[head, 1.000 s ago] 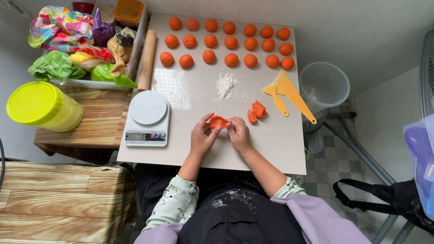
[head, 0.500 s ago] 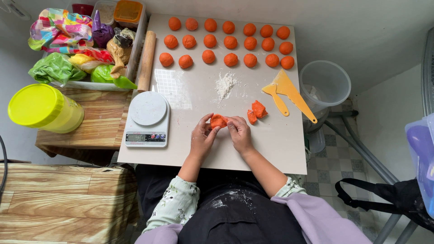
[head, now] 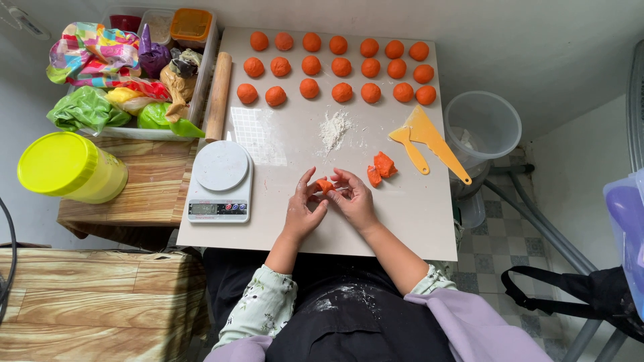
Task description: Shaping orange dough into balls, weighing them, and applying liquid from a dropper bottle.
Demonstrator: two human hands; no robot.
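Both hands, left hand (head: 303, 209) and right hand (head: 353, 200), share a narrow grip on the orange dough piece (head: 325, 186); pinched unevenly, it may tear or drop onto the worktop (head: 282, 141) below.

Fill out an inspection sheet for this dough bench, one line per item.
Surface: pale board with a flour patch.
Job's things: orange dough piece pinched between both hands; rows of orange dough balls at the far edge; two torn orange lumps.
Clutter: digital scale, rolling pin, two yellow scrapers, tray of coloured bags, yellow-lidded jar.
Grippers: left hand and right hand together on the dough.
Cables: dark cable at left edge.
Surroundings: clear bucket, tiled floor.
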